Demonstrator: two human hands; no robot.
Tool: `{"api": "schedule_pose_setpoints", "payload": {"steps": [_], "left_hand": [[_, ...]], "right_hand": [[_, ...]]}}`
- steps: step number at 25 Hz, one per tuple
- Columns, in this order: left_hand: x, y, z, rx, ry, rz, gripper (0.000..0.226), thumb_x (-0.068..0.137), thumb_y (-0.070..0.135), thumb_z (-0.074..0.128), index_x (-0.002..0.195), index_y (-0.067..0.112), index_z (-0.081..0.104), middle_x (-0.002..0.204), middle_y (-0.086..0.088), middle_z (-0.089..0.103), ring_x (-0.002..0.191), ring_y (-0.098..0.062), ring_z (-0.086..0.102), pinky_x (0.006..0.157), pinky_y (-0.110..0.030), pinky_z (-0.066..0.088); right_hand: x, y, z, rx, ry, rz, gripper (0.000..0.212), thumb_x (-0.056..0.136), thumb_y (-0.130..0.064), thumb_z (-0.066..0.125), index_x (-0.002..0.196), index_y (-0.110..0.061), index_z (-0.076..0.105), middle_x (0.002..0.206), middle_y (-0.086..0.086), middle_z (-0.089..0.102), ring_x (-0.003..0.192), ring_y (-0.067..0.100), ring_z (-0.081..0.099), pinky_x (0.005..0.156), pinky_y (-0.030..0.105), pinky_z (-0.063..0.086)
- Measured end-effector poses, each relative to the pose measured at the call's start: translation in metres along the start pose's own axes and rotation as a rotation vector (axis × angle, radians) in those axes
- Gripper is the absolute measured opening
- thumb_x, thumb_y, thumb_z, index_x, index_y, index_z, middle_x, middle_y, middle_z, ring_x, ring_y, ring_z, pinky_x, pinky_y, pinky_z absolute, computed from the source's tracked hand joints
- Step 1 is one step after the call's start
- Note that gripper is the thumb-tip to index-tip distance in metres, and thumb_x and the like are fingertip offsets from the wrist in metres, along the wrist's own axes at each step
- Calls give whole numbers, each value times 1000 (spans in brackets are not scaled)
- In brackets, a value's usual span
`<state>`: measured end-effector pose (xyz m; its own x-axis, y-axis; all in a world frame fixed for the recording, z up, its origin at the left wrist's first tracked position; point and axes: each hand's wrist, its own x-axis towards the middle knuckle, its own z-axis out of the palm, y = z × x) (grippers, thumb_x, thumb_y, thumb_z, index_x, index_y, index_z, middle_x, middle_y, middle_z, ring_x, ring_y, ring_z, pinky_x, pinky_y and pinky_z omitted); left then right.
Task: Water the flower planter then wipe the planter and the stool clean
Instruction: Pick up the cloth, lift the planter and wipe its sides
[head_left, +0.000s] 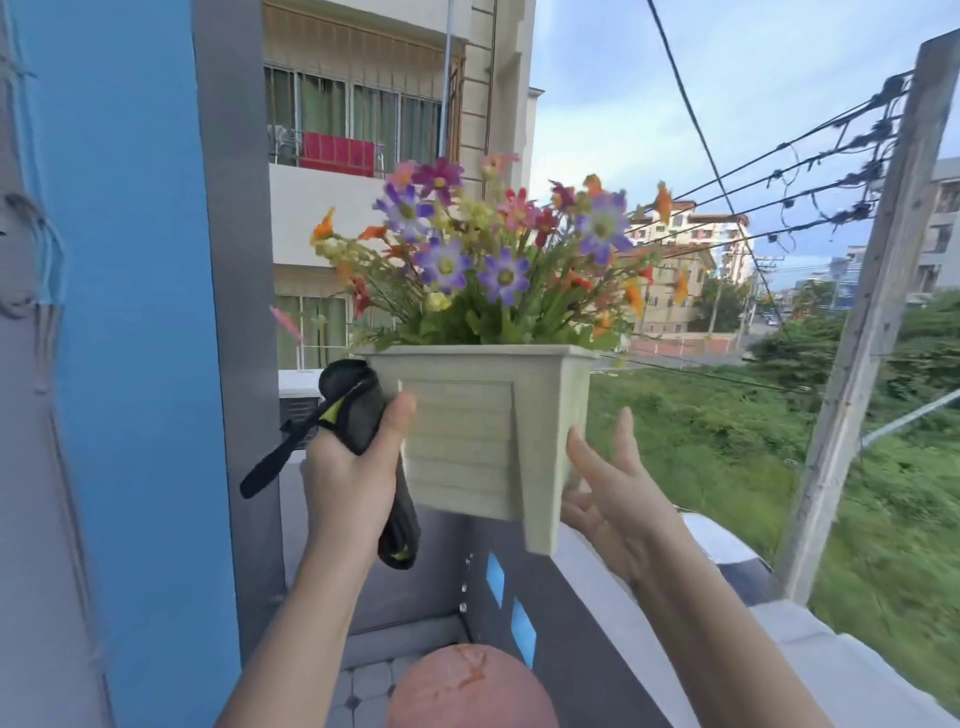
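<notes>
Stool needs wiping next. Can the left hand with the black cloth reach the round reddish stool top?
Probably not yet. The way down to the round reddish stool top looks free, but the left hand, gripping the black cloth, helps hold up the pale green planter alongside the open right hand.

No legible text, label, brand, number or sign appears on the planter (467, 441), the dark cloth (356, 413) or the distant buildings (670, 299) (their façades are too small and blurred to read).

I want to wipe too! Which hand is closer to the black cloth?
Left. The left hand holds the black cloth; the right hand is open, across the planter.
</notes>
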<state>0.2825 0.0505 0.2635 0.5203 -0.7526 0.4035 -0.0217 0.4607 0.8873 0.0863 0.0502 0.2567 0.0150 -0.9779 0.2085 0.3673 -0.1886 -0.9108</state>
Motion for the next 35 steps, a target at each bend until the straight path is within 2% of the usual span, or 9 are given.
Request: {"api": "schedule_pose_setpoints", "payload": {"steps": [4, 7, 10, 14, 17, 21, 28, 30, 35], "left_hand": [[-1, -6, 1, 169, -8, 106, 56, 66, 70, 63, 50, 21, 42, 34, 9, 40, 44, -20, 42, 51, -32, 36], [-13, 0, 6, 340, 7, 210, 61, 70, 81, 38, 55, 21, 42, 47, -3, 49, 58, -32, 57, 58, -39, 46], [-22, -2, 7, 475, -9, 387, 80, 78, 78, 5, 83, 19, 59, 80, -13, 64, 78, -31, 58, 70, -36, 45], [-40, -17, 3, 705, -101, 590, 49, 87, 30, 35, 136, 26, 37, 97, -17, 62, 63, -36, 60, 46, -33, 47], [-42, -24, -2, 761, -44, 706, 58, 78, 19, 39, 136, 27, 35, 97, -19, 64, 56, -34, 58, 39, -32, 45], [-23, 18, 4, 721, 14, 888, 46, 97, 36, 29, 141, 28, 35, 113, -16, 62, 74, -36, 63, 49, -35, 47], [-39, -1, 5, 892, -6, 851, 49, 89, 28, 44, 138, 25, 38, 113, -19, 63, 63, -34, 61, 44, -35, 48], [-52, -21, -2, 917, -42, 878, 54, 82, 20, 45, 135, 22, 38, 109, -17, 66, 57, -30, 60, 41, -33, 48], [-19, 23, 13, 724, 14, 867, 48, 99, 39, 19, 141, 24, 37, 106, -15, 65, 65, -36, 60, 46, -32, 44]], "right_hand": [[-8, 15, 22, 58, -217, -79, 92, 71, -72, 62, 147, -27, 36, 144, 7, 52, 129, 28, 53, 109, 55, 37], [-9, 25, 26, -26, -144, -107, 112, 51, -61, 82, 147, -31, 32, 137, 2, 59, 122, 23, 60, 99, 57, 47], [-3, 28, 28, -95, -90, -189, 81, 69, -35, 73, 142, -31, 38, 125, 3, 67, 113, 26, 65, 86, 55, 55], [-2, 21, 22, -69, -61, -182, 67, 76, -36, 63, 140, -30, 43, 124, 3, 68, 111, 24, 66, 83, 49, 58], [-5, 26, 16, -96, -91, -164, 64, 72, -26, 68, 133, -21, 49, 119, 8, 70, 106, 26, 69, 86, 48, 58], [-4, 24, 16, -40, -121, -185, 66, 73, -26, 68, 135, -15, 47, 125, 12, 67, 112, 30, 65, 94, 55, 51], [1, -1, 14, -47, -120, -193, 93, 55, -50, 86, 134, -18, 49, 124, 6, 68, 108, 23, 68, 85, 43, 57], [3, -10, 9, -37, -128, -213, 77, 70, -41, 80, 136, -18, 47, 124, 4, 68, 106, 19, 69, 83, 39, 59], [3, -3, 8, -66, -141, -212, 82, 63, -46, 84, 133, -23, 48, 124, 5, 68, 111, 26, 66, 88, 47, 57]]}}
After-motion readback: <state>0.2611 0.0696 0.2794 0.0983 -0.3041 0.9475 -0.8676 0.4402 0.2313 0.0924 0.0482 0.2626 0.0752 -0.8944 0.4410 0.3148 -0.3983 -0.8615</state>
